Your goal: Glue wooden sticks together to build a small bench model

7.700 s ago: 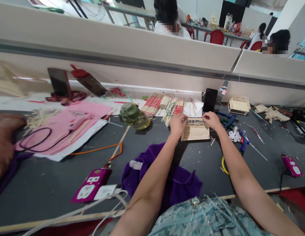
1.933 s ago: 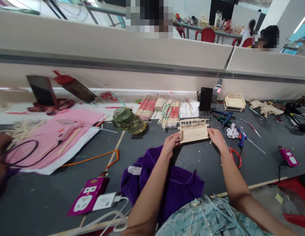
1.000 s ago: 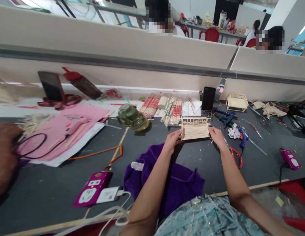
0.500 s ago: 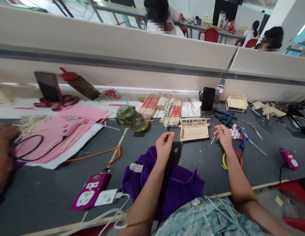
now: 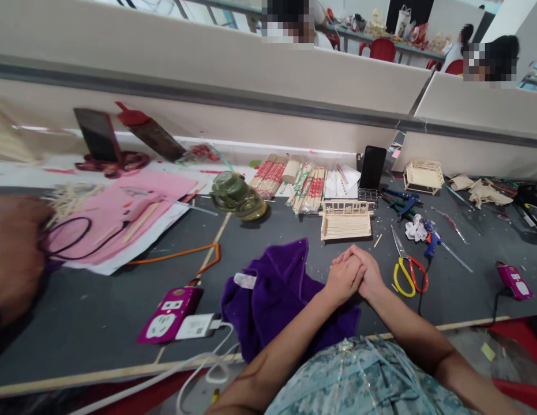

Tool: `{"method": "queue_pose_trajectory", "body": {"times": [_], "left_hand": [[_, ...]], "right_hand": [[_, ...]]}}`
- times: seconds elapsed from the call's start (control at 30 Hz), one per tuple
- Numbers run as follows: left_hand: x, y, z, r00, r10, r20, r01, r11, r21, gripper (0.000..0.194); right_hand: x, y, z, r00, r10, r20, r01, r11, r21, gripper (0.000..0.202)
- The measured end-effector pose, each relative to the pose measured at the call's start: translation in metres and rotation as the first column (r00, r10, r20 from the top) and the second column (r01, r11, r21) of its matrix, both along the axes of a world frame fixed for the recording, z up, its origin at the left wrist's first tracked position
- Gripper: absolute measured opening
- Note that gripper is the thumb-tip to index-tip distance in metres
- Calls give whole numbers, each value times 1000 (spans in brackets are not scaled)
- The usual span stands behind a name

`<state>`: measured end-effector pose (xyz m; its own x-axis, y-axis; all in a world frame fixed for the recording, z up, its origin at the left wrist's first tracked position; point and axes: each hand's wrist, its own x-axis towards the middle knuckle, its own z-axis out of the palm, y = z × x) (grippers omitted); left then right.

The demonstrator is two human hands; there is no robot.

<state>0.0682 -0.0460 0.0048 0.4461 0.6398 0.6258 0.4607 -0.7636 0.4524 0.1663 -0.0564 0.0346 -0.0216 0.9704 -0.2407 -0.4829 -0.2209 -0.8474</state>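
My left hand (image 5: 344,280) and my right hand (image 5: 368,271) are clasped together at the front of the table, fingers folded over each other. No object shows in either one. Just beyond them stands a small model bench (image 5: 346,222) built of thin wooden sticks, with a railed back. A crumpled purple cloth (image 5: 263,305) lies under and beside my left forearm. To the right of my right hand rest scissors (image 5: 405,268) with one yellow and one red handle. A blue glue gun (image 5: 431,239) lies beyond the scissors, near crumpled white paper (image 5: 416,228).
Bundles of wrapped chopsticks (image 5: 311,187), a green glass jug (image 5: 237,199) and a propped phone (image 5: 372,167) stand along the back. Another stick model (image 5: 423,176) sits back right. At left are a power strip (image 5: 171,314), pink sheets (image 5: 121,216) and another person's blurred arm (image 5: 17,253).
My hands, apart on either side of the stick bench before, have come together in front of it. The scissors now show fully. My view has shifted slightly left.
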Motion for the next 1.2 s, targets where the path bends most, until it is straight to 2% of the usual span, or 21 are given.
{"method": "queue_pose_trajectory", "body": {"times": [0.07, 0.17, 0.23, 0.3, 0.33, 0.37, 0.4, 0.43, 0.47, 0.53, 0.63, 0.67, 0.7, 0.73, 0.77, 0.8, 0.87, 0.93, 1.0, 1.1, 1.2], "left_hand": [[-1, 0, -4, 999, -23, -24, 23, 999, -26, 37], [-13, -3, -2, 994, -81, -68, 75, 994, -83, 26], [-23, -7, 3, 999, -28, -16, 26, 994, -110, 24], [-28, -13, 11, 996, 50, 70, -40, 990, -138, 27], [-27, -16, 16, 991, 58, 119, -37, 985, -168, 32], [-24, -19, 21, 985, 47, 169, -9, 976, -218, 38], [-21, -21, 26, 976, 4, 216, 57, 960, -273, 42], [-16, -23, 30, 968, -67, 241, 143, 938, -316, 43], [-12, -23, 33, 963, -127, 237, 204, 918, -340, 39], [-9, -23, 36, 961, -180, 209, 249, 893, -376, 36], [-18, -17, 32, 969, -171, 177, 233, 866, -442, 50], [-24, -15, 30, 974, -147, 172, 212, 857, -470, 53], [-31, -14, 26, 981, -95, 166, 167, 848, -503, 51], [-37, -13, 22, 987, -36, 159, 117, 838, -533, 47], [-44, -13, 17, 988, 28, 153, 64, 824, -563, 44], [-49, -14, 13, 984, 99, 150, 10, 803, -596, 44], [-57, -18, 5, 961, 234, 149, -83, 754, -652, 37], [-60, -22, 0, 943, 303, 139, -140, 737, -662, 28], [-62, -26, -1, 952, 280, 128, -150, 785, -601, 23], [-62, -26, 3, 970, 219, 105, -150, 881, -449, 15], [-64, -24, 7, 971, 227, 80, -186, 918, -351, 10]], "right_hand": [[13, 2, -1, 985, -48, 168, 41, 998, 46, 38], [38, 4, -1, 867, -148, 476, 73, 982, 172, 40], [53, 3, -1, 813, -194, 549, 119, 978, 170, 41], [59, -1, -2, 781, -163, 603, 86, 984, 154, 40], [58, -4, -2, 758, -100, 645, -9, 987, 163, 36], [54, -8, -3, 714, -20, 700, -155, 970, 186, 32], [48, -12, -3, 654, 58, 754, -318, 926, 205, 26], [41, -16, -3, 582, 127, 803, -481, 850, 214, 21], [35, -20, -2, 532, 146, 834, -571, 789, 225, 19], [26, -25, 2, 484, 160, 860, -647, 727, 229, 22], [32, -27, 18, 433, 113, 894, -704, 661, 258, 24], [39, -27, 24, 433, 76, 898, -690, 668, 277, 25], [49, -26, 31, 434, 26, 901, -645, 707, 290, 29], [60, -24, 38, 419, -37, 907, -565, 771, 293, 31], [73, -21, 43, 370, -86, 925, -475, 838, 269, 30], [85, -18, 46, 284, -108, 953, -394, 893, 219, 30], [108, -9, 49, 58, -131, 990, -257, 956, 142, 30], [123, 2, 45, -153, -106, 983, -217, 974, 71, 25], [126, 14, 38, -296, -48, 954, -237, 971, -25, 23], [116, 29, 26, -420, 57, 906, -289, 938, -193, 26], [103, 40, 18, -483, 132, 865, -319, 894, -314, 28]]}}
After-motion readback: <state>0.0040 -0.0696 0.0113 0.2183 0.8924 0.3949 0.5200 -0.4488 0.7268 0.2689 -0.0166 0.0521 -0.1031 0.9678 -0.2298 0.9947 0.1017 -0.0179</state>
